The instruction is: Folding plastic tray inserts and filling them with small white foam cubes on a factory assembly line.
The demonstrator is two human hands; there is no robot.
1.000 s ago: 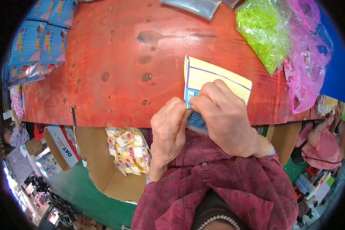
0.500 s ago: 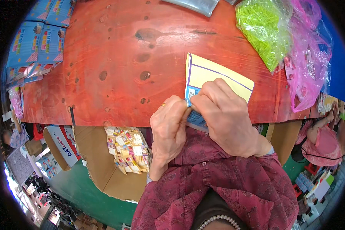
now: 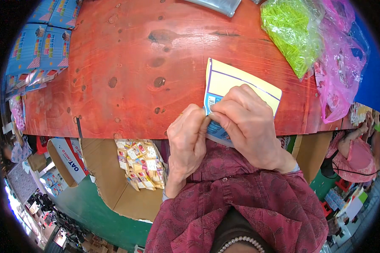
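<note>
A yellow and blue printed packet (image 3: 245, 86) with purple lines and a barcode lies at the table's front edge. It looks flat and soft, and its left side curls up a little. My left hand (image 3: 185, 137) is closed, pinching the packet's left edge near the barcode. Right beside it my right hand (image 3: 253, 126) grips the same spot between thumb and bent fingers, so the two sets of fingertips nearly touch. The right hand covers much of the packet's lower part, and the exact point of the pinch is partly hidden.
Blue printed boxes (image 3: 27, 46) are stacked at the far left. Green strips in a clear bag (image 3: 289, 38) and a pink plastic bag (image 3: 340, 80) lie at the right. Below the table edge, a cardboard box (image 3: 109, 185) holds many small wrapped packets (image 3: 141, 164). People sit farther right.
Both hands and the packet have shifted very slightly to the right. The fingers at the packet's edge have changed angle a little, and the pinch stays at the same place.
</note>
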